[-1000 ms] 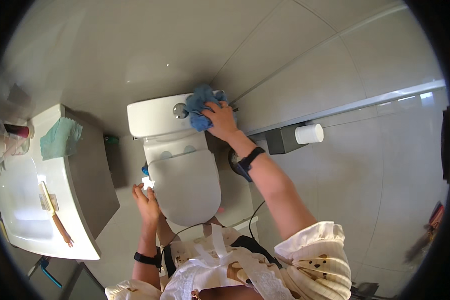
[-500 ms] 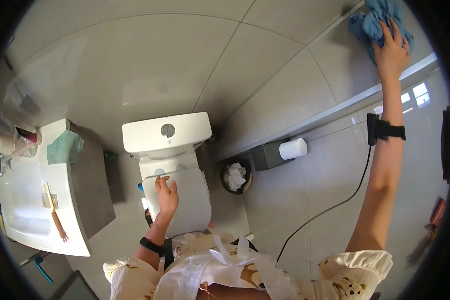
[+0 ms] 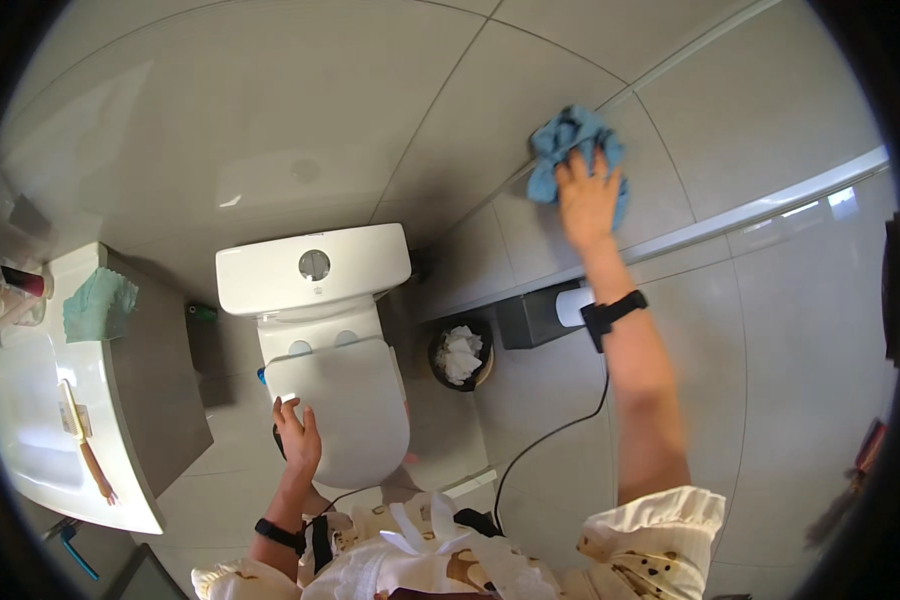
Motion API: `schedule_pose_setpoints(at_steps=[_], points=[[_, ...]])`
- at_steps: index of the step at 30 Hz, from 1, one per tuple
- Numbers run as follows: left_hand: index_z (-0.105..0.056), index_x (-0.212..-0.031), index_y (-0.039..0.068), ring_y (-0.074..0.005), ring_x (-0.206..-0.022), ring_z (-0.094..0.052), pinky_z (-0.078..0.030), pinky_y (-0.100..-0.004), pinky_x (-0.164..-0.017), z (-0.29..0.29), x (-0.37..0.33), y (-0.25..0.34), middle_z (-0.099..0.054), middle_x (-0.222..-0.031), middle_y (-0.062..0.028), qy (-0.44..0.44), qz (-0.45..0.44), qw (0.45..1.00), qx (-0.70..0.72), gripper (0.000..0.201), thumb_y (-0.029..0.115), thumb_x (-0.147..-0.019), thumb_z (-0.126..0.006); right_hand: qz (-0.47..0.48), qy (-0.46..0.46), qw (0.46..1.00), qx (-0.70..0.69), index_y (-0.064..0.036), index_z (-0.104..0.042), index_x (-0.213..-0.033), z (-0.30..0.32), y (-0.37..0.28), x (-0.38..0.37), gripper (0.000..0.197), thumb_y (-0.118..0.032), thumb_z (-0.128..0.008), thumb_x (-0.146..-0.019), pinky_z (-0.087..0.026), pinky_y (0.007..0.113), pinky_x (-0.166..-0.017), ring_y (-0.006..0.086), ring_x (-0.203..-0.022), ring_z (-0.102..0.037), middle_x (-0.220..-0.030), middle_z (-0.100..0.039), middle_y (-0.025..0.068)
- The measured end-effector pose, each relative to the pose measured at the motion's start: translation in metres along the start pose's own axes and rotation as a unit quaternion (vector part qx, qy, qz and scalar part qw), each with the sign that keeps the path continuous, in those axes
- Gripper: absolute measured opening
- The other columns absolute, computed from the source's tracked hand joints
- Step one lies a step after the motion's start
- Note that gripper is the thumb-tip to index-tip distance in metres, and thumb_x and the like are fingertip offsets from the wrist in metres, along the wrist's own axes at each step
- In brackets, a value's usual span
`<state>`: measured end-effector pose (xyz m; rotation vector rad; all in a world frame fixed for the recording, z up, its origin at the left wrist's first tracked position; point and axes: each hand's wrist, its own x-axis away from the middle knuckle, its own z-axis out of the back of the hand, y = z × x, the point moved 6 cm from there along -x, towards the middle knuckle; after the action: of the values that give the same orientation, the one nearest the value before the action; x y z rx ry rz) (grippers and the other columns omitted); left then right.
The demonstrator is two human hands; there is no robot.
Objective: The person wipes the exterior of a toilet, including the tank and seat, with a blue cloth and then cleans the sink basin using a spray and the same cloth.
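Observation:
My right hand is raised and presses a crumpled blue cloth flat against the grey tiled wall to the right of the toilet. A dark band sits on that wrist, with a thin black cable hanging from it. My left hand rests with fingers spread on the left edge of the closed white toilet lid and holds nothing. Behind the lid stands the white cistern with a round flush button on top.
A white washbasin counter at the left carries a folded green cloth and a brush. A small black bin with crumpled paper stands right of the toilet, beside a wall-mounted paper holder. A pale rail runs along the right wall.
My right hand left the cistern top with the blue cloth, rose to the wall, and has now slid left and lower on the tiles. My left hand stays at the toilet lid.

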<state>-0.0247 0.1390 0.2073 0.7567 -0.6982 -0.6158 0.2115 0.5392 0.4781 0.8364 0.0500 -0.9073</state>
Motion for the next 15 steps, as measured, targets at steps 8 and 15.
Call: schedule_pose_setpoints(at_steps=[8,15], points=[[-0.044,-0.11,0.001,-0.0408,-0.116,-0.035,-0.033,-0.0443,-0.093,-0.011,0.006,0.003,-0.028,-0.13,-0.0268,-0.004,-0.054,0.998,-0.041,0.029,0.017,-0.086,-0.05,0.141,-0.175,0.974,-0.031,-0.0119,-0.064,-0.096,-0.081,-0.085,0.088,0.022,-0.016,-0.049,-0.08,-0.019,0.056,-0.1,0.0304,-0.119,-0.038,-0.117,-0.051,0.0061],[-0.044,-0.107,0.0,-0.0452,-0.116,-0.035,-0.034,-0.0445,-0.093,0.003,0.001,0.054,-0.028,-0.128,-0.0301,-0.007,-0.08,0.997,0.009,0.027,0.014,-0.085,-0.051,0.053,-0.09,0.992,-0.069,-0.0123,-0.063,-0.09,0.016,-0.007,0.072,0.019,-0.015,-0.051,-0.076,-0.032,0.05,-0.095,0.0315,-0.115,-0.043,-0.117,-0.051,0.0064]])
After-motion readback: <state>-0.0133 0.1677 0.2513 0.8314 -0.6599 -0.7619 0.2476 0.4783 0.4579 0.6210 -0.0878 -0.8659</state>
